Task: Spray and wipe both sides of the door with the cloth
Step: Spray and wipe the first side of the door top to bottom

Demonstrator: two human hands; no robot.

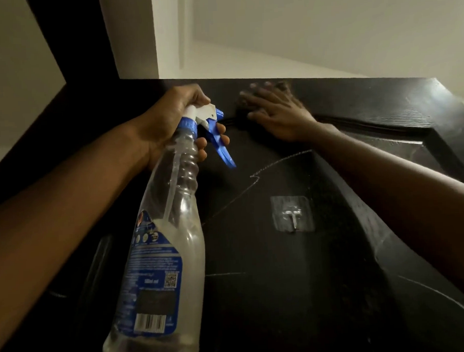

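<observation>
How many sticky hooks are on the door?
1. The clear adhesive hook is stuck on the dark door, below the right hand and to the right of the spray bottle. Others may be hidden lower down, outside the picture.

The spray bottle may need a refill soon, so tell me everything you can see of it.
The spray bottle is clear plastic with a ribbed neck, a white and blue trigger head and a blue label bearing a barcode and QR code. It looks partly filled with clear liquid. The left hand grips its neck by the trigger. It is tilted, base towards the camera, nozzle towards the door.
</observation>
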